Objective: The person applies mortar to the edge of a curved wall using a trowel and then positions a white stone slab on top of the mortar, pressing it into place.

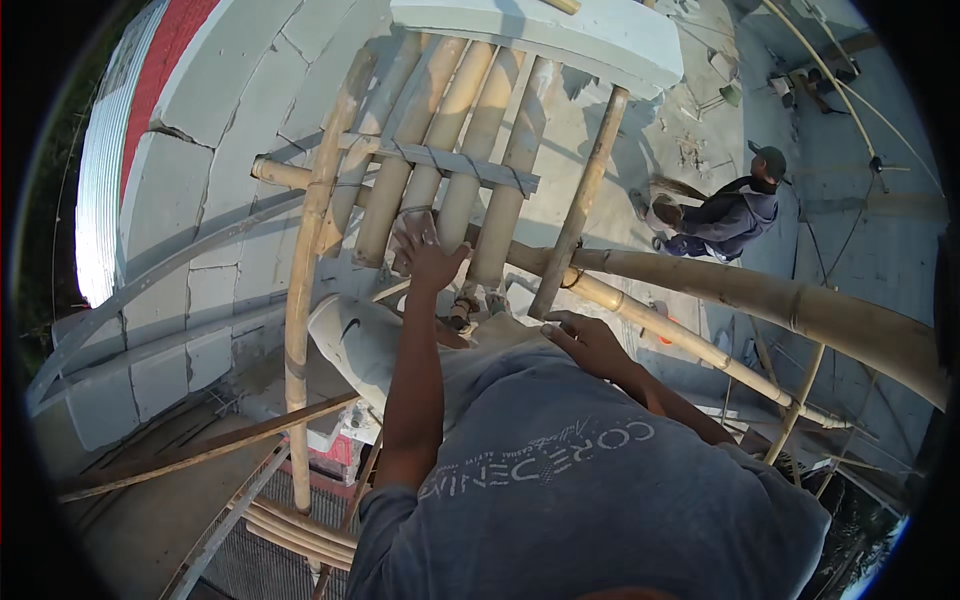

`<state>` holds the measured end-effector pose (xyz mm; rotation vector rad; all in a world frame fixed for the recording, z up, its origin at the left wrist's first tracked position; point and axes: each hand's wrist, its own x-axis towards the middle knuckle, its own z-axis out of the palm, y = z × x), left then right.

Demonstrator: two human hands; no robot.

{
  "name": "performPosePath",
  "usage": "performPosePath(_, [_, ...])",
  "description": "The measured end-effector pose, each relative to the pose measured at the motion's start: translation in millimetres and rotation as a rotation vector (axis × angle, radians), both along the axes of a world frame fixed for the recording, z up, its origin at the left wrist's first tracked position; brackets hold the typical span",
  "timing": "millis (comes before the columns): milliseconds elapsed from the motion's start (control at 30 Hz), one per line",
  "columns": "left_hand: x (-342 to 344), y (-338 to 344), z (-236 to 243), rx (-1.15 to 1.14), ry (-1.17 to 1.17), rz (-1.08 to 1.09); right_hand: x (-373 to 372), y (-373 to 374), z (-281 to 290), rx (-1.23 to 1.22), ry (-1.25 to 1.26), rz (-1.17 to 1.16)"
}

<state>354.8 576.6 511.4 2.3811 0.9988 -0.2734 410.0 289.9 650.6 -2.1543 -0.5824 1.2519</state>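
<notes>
On my left rises a wall of pale grey blocks [165, 205], with a red strip [160, 90] and a white ribbed sheet [103, 190] along its outer side. Ahead of me, a thick pale slab [540, 42] spans the top of my view. Below to my right, a co-worker [735, 218] in a dark cap [768, 160] bends forward near a pale wall [870, 250]. Farther off, I see a small green container [731, 95].

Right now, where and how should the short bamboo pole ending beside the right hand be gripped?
Likely around the short bamboo pole just beyond its near end, from the right: that end lies beside the right hand, and the shaft is round and slim. Farther along, it crosses the thick pole, which may leave less room.
</notes>
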Motion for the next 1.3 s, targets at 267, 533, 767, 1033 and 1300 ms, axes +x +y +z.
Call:
performPosePath(267, [-10.9,62.6,34.0,-0.233,-0.174,0.109,46.7,91.6,-99.0,0.260,-0.921,0.102])
performPosePath(533, [-37.3,209.9,72.8,-0.522,-0.259,0.502,40.0,162.6,-117.0,0.367,-1.069,0.211])
performPosePath(767, [-78.0,248.7,18.9,-0.148,-0.151,0.458,30.7,206.9,-140.4,0.214,-1.059,0.246])
performPosePath(1033, [-34.4,250.8,-5.0,-0.099,-0.021,0.466,29.3,213.3,-147.5,0.127,-1.038,0.228])
performPosePath(1300, [-25.4,242.7,1.5,-0.006,-0.023,0.464,39.7,220.4,-127.0,-0.041,-0.886,0.177])
